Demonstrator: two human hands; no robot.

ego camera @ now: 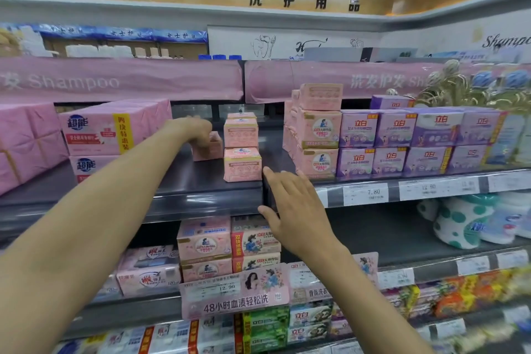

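Half the pink box (pixel 209 150) hides behind our left hand (pixel 198 129), whose grip holds it; our right hand (pixel 296 207) has a wide grip.

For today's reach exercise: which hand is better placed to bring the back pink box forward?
Left. The left hand curls its fingers over the box; the right hand is open at the shelf edge, away from it.

Your left hand (pixel 198 129) reaches deep onto the dark grey metal shelf (pixel 207 179), fingers curled over a small pink cardboard box (pixel 212 150), just beside a stack of pink boxes (pixel 242 152). Your right hand (pixel 296 207) hovers at the shelf's front edge, fingers spread.
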